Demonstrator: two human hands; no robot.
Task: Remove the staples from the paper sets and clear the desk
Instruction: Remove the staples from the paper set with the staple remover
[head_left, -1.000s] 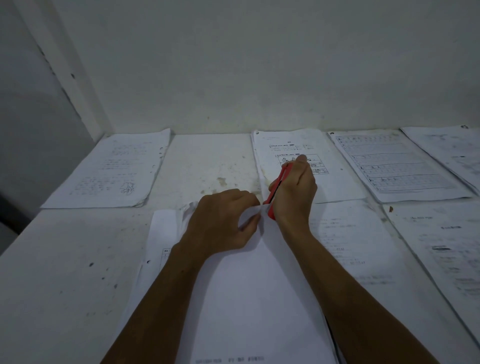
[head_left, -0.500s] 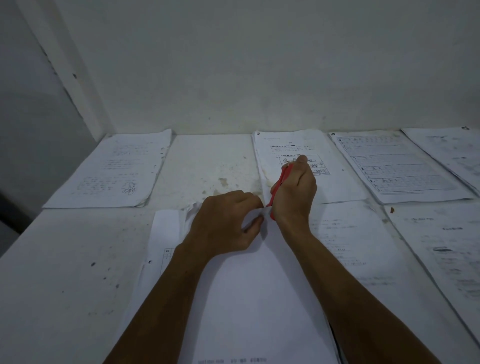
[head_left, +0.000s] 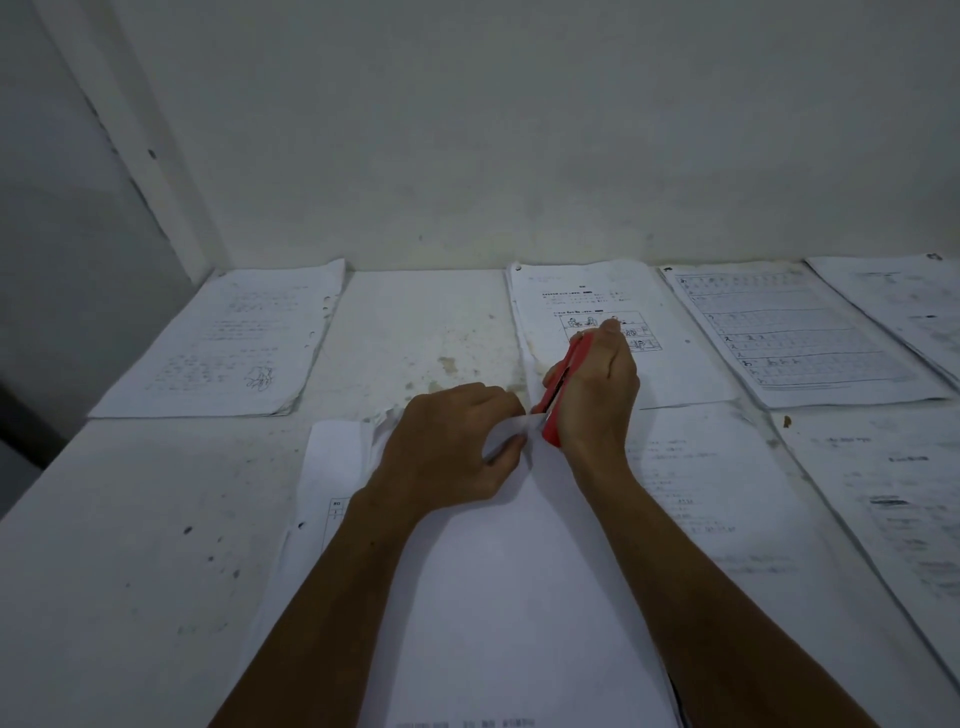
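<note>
At centre of frame: near set of white printed paper sheets (head_left: 498, 597), lying on the stained white desk (head_left: 130, 519), top corner lifted and pinched by left hand (head_left: 452, 452), fingers closed on the fold. Just right of it: right hand (head_left: 597, 389) clenched around slim red plastic staple remover (head_left: 563, 382), lower tip touching the pinched corner (staple itself too small to make out). Along upper edge of desk, against the wall: further flat paper sets, upper left (head_left: 228, 343), centre (head_left: 613, 332) and right (head_left: 795, 332).
</note>
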